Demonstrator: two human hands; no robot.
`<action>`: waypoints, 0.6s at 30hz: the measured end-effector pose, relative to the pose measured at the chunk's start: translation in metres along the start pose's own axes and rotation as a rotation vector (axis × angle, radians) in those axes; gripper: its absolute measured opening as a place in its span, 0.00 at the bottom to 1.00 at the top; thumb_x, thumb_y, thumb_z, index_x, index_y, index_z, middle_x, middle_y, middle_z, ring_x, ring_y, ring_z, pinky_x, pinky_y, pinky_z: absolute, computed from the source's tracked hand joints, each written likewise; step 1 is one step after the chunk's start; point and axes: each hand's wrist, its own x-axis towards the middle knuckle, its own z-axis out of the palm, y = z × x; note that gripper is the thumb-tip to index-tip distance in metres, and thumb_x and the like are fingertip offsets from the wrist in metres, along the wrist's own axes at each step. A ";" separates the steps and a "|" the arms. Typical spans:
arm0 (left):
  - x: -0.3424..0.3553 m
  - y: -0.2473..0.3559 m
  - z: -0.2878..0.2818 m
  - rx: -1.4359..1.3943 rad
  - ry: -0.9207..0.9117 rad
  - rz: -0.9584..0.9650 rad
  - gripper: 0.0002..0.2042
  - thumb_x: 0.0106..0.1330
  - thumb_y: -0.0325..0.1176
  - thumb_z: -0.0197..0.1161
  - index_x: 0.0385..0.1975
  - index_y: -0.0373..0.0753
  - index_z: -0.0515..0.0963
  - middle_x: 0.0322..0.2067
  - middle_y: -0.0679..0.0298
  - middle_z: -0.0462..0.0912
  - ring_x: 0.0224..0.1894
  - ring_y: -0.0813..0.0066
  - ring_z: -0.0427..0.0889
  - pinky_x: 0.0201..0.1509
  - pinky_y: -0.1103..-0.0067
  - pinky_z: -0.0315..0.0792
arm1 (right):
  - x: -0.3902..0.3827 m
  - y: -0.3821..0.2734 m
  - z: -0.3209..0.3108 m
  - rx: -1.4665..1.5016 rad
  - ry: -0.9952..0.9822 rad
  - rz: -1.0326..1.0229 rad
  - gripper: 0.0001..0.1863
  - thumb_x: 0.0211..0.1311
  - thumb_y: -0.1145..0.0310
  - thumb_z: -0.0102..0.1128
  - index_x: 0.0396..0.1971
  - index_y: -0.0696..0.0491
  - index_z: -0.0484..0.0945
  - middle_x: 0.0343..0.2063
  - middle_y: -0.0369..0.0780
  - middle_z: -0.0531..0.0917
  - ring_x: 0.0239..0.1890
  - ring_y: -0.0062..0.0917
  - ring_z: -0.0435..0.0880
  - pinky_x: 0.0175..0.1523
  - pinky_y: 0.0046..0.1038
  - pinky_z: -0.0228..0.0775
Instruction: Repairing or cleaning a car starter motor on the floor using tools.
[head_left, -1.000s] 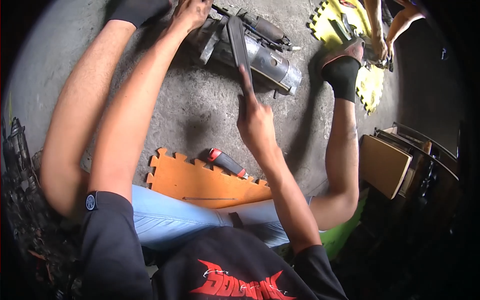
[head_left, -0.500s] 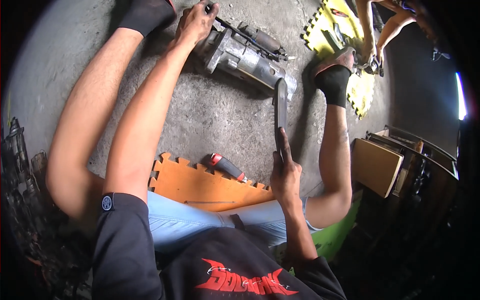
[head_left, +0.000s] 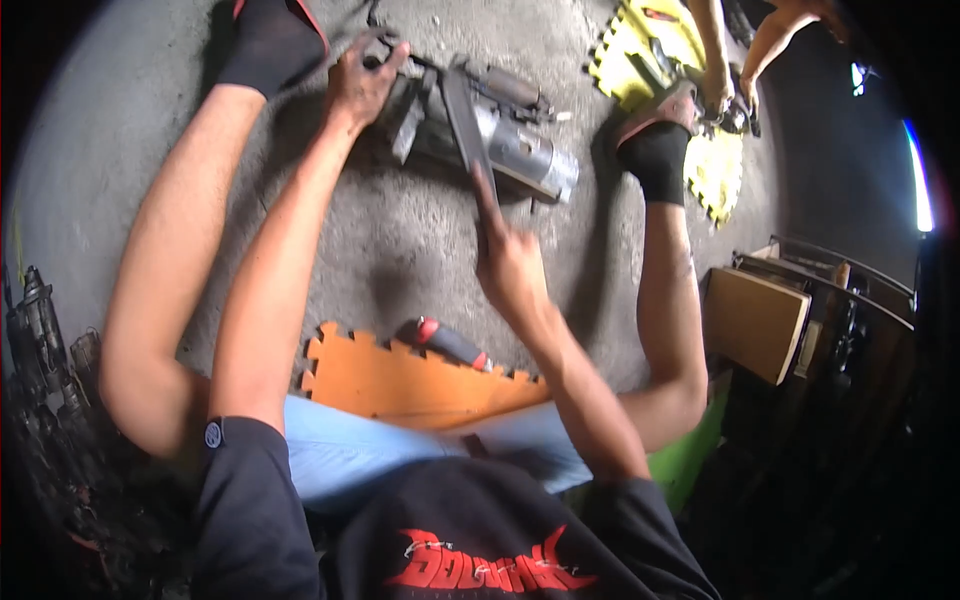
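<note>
My right hand grips a long, dark wire brush, its index finger stretched along the handle. The brush head crosses over a grey metal starter motor lying on the concrete floor; whether it touches the motor I cannot tell. At the motor's upper left end, my left hand has thumb and fingers curled round a dark metal part. How that part joins the motor is unclear. A smaller dark cylinder runs along the motor's far side.
A red-and-black tool handle lies at the orange foam mat between my legs. Another person's hands work over a yellow mat at the far right. Dark metal parts crowd the left edge; a brown panel stands right.
My right hand has swung the brush leftward and away from me, over the motor's left part. My left hand sits lower and further left. The view has shifted slightly.
</note>
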 end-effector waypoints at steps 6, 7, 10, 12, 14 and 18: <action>0.000 0.014 -0.007 -0.144 -0.162 -0.058 0.26 0.66 0.52 0.64 0.56 0.41 0.77 0.52 0.49 0.83 0.57 0.54 0.80 0.62 0.67 0.70 | -0.089 -0.013 -0.058 0.184 -0.165 0.290 0.36 0.69 0.75 0.53 0.74 0.39 0.55 0.32 0.59 0.82 0.31 0.55 0.83 0.36 0.50 0.74; -0.002 0.016 -0.009 -0.136 -0.172 -0.045 0.26 0.66 0.52 0.64 0.56 0.41 0.77 0.52 0.49 0.83 0.57 0.54 0.80 0.62 0.67 0.70 | -0.103 -0.006 -0.052 0.193 -0.109 0.276 0.36 0.69 0.75 0.53 0.74 0.39 0.55 0.34 0.58 0.83 0.34 0.56 0.83 0.39 0.52 0.74; -0.012 0.021 -0.007 -0.212 -0.009 0.067 0.28 0.66 0.51 0.65 0.58 0.36 0.75 0.52 0.50 0.82 0.59 0.57 0.79 0.66 0.68 0.68 | -0.126 0.007 -0.056 0.175 -0.176 0.315 0.36 0.69 0.72 0.54 0.74 0.38 0.54 0.34 0.58 0.83 0.35 0.56 0.82 0.41 0.53 0.75; -0.023 0.037 -0.011 -0.277 -0.105 -0.333 0.26 0.67 0.51 0.63 0.51 0.32 0.79 0.45 0.54 0.85 0.50 0.64 0.81 0.59 0.71 0.70 | -0.132 0.026 -0.066 0.011 -0.441 0.454 0.37 0.70 0.63 0.55 0.75 0.37 0.50 0.24 0.57 0.82 0.29 0.56 0.82 0.37 0.54 0.76; -0.018 0.010 -0.020 -0.332 -0.337 -0.416 0.23 0.68 0.50 0.61 0.42 0.31 0.82 0.37 0.59 0.86 0.40 0.69 0.79 0.50 0.72 0.71 | -0.127 0.032 -0.070 -0.076 -0.481 0.354 0.37 0.71 0.61 0.54 0.75 0.39 0.49 0.21 0.55 0.82 0.26 0.56 0.82 0.35 0.55 0.75; -0.021 0.011 -0.010 -0.010 -0.257 -0.282 0.22 0.69 0.49 0.58 0.35 0.31 0.82 0.27 0.50 0.84 0.31 0.65 0.78 0.42 0.70 0.71 | -0.124 0.062 -0.069 -0.165 -0.539 0.155 0.29 0.73 0.61 0.50 0.69 0.52 0.58 0.25 0.53 0.83 0.26 0.50 0.84 0.30 0.48 0.76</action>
